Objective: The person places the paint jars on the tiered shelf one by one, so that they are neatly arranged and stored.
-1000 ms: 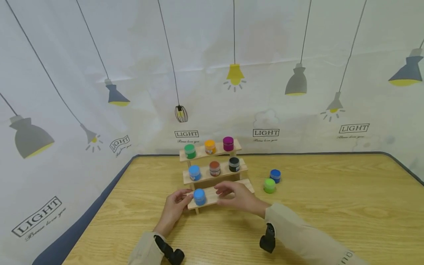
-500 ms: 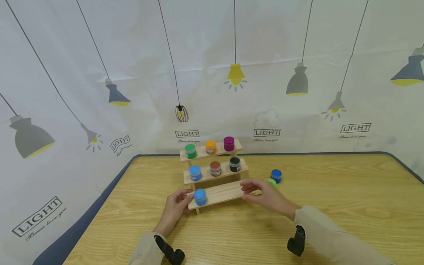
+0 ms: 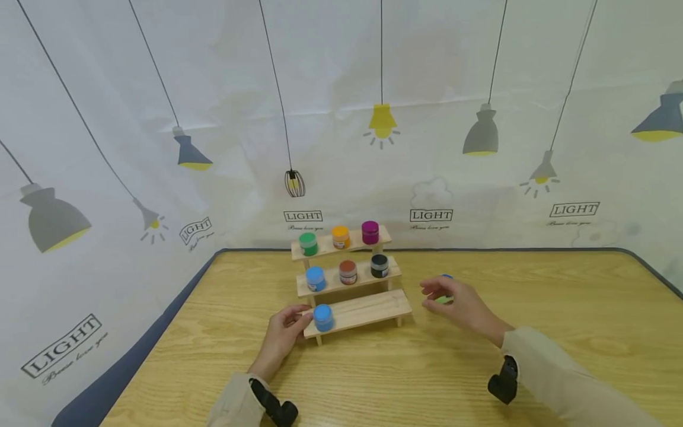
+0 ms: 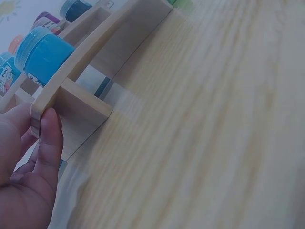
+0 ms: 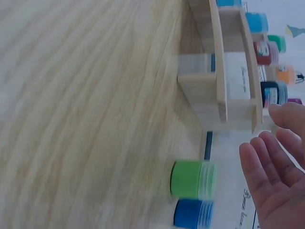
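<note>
My left hand (image 3: 284,335) pinches the left end of the lowest shelf of a three-step wooden display stand (image 3: 368,309), thumb and fingers on either side of the board in the left wrist view. A light blue paint jar (image 3: 323,318) sits on that shelf, close to the fingertips. To the right of the stand, my right hand (image 3: 460,303) holds nothing, its fingers loosely bent and spread from the thumb. It mostly hides a lime green paint jar (image 5: 188,179) and a dark blue paint jar (image 5: 190,213) in the head view; both stand side by side in the right wrist view.
The middle shelf bears a light blue jar (image 3: 315,279), a brown jar (image 3: 348,273) and a black jar (image 3: 379,267). On top stand a green jar (image 3: 308,244), an orange jar (image 3: 340,238) and a purple jar (image 3: 370,233). Behind the table (image 3: 560,308) hangs a lamp-print cloth (image 3: 341,148).
My right hand has moved right from over the lowest shelf to the two loose jars, baring the shelf's right part. The left hand keeps its grip on the stand.
</note>
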`<state>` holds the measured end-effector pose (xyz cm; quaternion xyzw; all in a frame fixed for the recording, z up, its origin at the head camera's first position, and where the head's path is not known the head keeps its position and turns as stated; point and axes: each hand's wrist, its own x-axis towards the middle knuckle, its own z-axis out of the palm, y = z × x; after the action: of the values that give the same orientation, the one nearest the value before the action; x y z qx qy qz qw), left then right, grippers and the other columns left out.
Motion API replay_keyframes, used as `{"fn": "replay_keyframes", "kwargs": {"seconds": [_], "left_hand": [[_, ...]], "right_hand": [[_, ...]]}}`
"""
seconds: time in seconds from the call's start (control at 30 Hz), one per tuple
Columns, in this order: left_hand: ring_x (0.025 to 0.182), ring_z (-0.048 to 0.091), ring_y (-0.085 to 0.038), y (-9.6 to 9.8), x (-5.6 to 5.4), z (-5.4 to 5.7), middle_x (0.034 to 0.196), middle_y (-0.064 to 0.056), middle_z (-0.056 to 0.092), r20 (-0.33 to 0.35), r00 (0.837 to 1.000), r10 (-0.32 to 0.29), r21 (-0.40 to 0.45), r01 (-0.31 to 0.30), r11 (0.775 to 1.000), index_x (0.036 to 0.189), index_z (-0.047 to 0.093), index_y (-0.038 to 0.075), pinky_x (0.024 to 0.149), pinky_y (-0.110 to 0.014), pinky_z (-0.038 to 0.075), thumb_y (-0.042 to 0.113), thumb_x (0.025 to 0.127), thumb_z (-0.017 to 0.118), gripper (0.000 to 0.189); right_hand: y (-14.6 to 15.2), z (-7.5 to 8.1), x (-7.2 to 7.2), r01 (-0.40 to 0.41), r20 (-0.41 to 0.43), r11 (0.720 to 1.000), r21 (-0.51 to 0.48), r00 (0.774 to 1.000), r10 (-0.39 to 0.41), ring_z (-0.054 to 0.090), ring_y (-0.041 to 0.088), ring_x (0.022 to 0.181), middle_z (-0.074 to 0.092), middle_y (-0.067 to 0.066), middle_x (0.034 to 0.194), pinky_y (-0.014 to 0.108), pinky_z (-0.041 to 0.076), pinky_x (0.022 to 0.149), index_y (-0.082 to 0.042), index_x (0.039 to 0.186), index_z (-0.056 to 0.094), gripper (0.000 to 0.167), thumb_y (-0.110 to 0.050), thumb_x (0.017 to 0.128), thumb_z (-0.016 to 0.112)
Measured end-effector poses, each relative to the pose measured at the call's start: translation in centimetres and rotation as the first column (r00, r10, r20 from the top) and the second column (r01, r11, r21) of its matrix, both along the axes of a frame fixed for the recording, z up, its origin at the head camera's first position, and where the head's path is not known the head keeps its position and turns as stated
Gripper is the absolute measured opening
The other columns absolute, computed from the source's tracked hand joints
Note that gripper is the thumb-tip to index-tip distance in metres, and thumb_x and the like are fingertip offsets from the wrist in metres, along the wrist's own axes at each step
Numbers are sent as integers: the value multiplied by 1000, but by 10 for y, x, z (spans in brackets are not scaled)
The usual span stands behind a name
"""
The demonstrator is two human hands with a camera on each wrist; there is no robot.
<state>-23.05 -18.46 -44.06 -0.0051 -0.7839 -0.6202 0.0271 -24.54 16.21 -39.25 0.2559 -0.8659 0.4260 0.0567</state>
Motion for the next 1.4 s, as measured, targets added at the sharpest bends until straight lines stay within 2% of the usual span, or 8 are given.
{"fn": "replay_keyframes", "kwargs": {"seconds": [0.2, 0.5, 0.77, 0.97, 1.4], "left_hand": [[55, 50, -13, 1, 2, 1, 73, -5, 58, 11, 1000, 23, -7, -23, 1000, 109, 59, -1, 50, -24, 43, 16, 85, 60, 29], [54, 49, -12, 1, 1, 1, 74, -7, 57, -1, 1000, 12, -5, -12, 1000, 111, 58, -3, 50, -24, 43, 15, 86, 59, 31], [55, 49, -13, 1, 1, -2, 74, -4, 58, 7, 1000, 18, -8, -18, 1000, 109, 59, -1, 50, -25, 43, 14, 86, 59, 28], [55, 49, -12, 1, 0, -2, 74, -5, 57, 10, 1000, 21, -3, -21, 1000, 110, 59, -1, 50, -24, 43, 14, 86, 59, 28], [60, 49, -12, 1, -1, -2, 78, -7, 57, 25, 999, 26, -11, -25, 1000, 111, 58, 0, 53, -24, 44, 17, 86, 59, 31]], "right_hand": [[12, -1, -9, 74, -8, 997, 30, 997, -74, 58, 24, 84, 59, 17, 99, 32, 48, 67, 1, 111, 56, 31, -9, 83, 62], [21, -7, -19, 136, 4, 990, 42, 991, -136, 56, 27, 88, 59, 16, 102, 39, 47, 72, 1, 111, 55, 33, -13, 83, 63], [21, -19, -26, 160, 111, 987, 30, 981, -162, 55, 30, 94, 57, 19, 106, 41, 45, 77, 6, 115, 52, 40, -17, 83, 63], [19, -21, -26, 146, 162, 988, 43, 975, -151, 52, 31, 98, 54, 20, 112, 42, 44, 79, 6, 117, 51, 44, -20, 83, 63], [18, -24, -24, 91, 193, 994, 52, 976, -100, 50, 37, 102, 51, 24, 115, 42, 43, 82, 10, 118, 49, 46, -13, 81, 65]]}}
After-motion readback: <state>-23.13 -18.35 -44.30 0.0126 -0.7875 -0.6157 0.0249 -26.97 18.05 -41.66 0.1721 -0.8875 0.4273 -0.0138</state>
